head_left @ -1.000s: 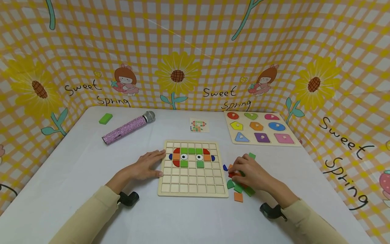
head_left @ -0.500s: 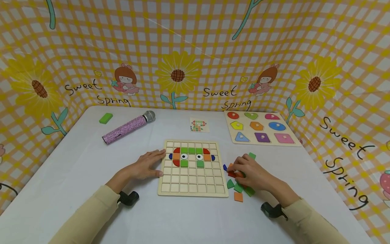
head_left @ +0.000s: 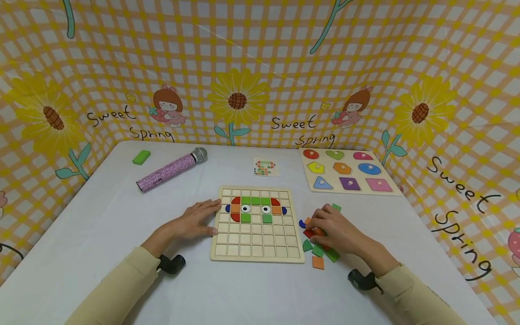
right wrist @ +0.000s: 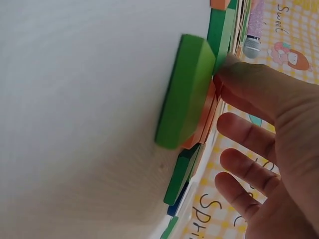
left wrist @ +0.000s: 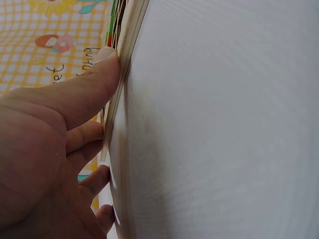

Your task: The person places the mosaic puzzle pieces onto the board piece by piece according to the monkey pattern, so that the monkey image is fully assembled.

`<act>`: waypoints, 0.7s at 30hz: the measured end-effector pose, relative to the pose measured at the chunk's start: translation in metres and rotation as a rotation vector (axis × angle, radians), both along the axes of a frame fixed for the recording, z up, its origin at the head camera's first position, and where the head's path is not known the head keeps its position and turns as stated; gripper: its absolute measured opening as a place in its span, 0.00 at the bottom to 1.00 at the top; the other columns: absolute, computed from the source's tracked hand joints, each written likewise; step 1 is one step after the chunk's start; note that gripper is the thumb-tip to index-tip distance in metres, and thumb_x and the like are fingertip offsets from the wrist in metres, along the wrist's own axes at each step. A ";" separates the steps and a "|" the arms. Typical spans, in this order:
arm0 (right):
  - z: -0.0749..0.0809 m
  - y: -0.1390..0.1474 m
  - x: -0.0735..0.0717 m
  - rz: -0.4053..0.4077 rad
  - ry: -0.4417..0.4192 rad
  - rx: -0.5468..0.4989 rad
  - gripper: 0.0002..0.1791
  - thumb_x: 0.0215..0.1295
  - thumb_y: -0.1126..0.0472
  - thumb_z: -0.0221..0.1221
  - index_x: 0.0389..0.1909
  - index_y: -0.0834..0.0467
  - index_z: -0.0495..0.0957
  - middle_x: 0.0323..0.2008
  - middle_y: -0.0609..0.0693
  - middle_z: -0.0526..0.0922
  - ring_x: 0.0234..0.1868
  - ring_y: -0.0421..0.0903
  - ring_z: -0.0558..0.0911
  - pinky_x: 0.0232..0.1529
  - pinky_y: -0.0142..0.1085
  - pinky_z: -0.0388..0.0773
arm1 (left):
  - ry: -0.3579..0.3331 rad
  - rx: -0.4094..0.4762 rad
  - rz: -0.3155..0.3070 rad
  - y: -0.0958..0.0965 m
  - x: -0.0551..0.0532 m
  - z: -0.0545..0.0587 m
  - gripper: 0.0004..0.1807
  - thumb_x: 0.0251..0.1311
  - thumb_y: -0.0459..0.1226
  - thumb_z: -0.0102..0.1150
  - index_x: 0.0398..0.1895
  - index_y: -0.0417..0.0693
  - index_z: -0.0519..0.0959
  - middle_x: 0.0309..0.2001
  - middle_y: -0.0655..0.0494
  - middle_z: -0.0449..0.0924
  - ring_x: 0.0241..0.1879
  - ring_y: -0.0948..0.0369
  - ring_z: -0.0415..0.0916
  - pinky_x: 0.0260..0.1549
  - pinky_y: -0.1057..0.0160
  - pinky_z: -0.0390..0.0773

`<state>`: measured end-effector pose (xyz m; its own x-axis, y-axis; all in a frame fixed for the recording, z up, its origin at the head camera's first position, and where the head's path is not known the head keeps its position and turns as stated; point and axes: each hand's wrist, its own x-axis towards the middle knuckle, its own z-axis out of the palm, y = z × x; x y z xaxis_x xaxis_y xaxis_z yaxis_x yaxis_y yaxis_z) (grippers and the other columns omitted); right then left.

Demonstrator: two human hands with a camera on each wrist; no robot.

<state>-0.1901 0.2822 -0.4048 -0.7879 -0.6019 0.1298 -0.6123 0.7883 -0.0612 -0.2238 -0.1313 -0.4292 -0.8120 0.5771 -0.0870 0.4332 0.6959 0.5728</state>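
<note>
My left hand (head_left: 194,221) rests against the left edge of a wooden grid board (head_left: 257,252), thumb on its rim in the left wrist view. Red, green, orange and blue tiles and two eye tiles sit in its upper cells. Right of the board, my right hand (head_left: 336,229) reaches over loose tiles, its fingers loosely bent. Thumb and index touch the pile near a red tile (head_left: 308,234); no lifted tile shows. Around it lie a blue half-round tile (head_left: 302,223), a green quarter-round tile (head_left: 307,245) and an orange square tile (head_left: 318,262). A green tile (right wrist: 184,94) appears close in the right wrist view.
Behind the board lies a small pattern card (head_left: 266,167). A knob puzzle board (head_left: 341,183) of coloured shapes lies at the back right. At the back left are a glittery pink microphone (head_left: 168,172) and a green block (head_left: 141,157).
My right hand shifts slightly among the loose tiles. The blue half-round tile has turned and moved a little, and the red tile has shifted. The left hand and board look still.
</note>
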 end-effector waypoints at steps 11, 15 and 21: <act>0.002 0.000 -0.001 0.023 -0.101 -0.018 0.17 0.53 0.50 0.68 0.45 0.45 0.83 0.41 0.42 0.79 0.44 0.40 0.65 0.40 0.32 0.69 | -0.002 -0.001 0.008 0.001 0.000 -0.001 0.42 0.59 0.47 0.60 0.73 0.45 0.54 0.76 0.47 0.46 0.74 0.43 0.40 0.68 0.35 0.43; 0.001 0.001 -0.002 0.032 -0.114 -0.022 0.14 0.54 0.50 0.67 0.42 0.45 0.84 0.41 0.42 0.78 0.45 0.40 0.65 0.41 0.33 0.70 | -0.004 -0.002 0.008 0.001 0.000 -0.001 0.42 0.59 0.46 0.60 0.73 0.45 0.54 0.76 0.47 0.46 0.74 0.43 0.40 0.68 0.34 0.43; 0.002 -0.002 -0.003 0.037 -0.104 -0.074 0.14 0.54 0.51 0.67 0.42 0.48 0.83 0.42 0.41 0.78 0.46 0.39 0.66 0.42 0.33 0.72 | -0.007 0.000 0.004 0.001 0.000 0.000 0.42 0.59 0.46 0.60 0.73 0.44 0.54 0.76 0.47 0.46 0.74 0.43 0.40 0.68 0.34 0.43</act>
<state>-0.1926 0.2798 -0.4027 -0.7769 -0.6226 0.0938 -0.6282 0.7563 -0.1827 -0.2237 -0.1302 -0.4293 -0.8138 0.5737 -0.0929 0.4261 0.6977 0.5759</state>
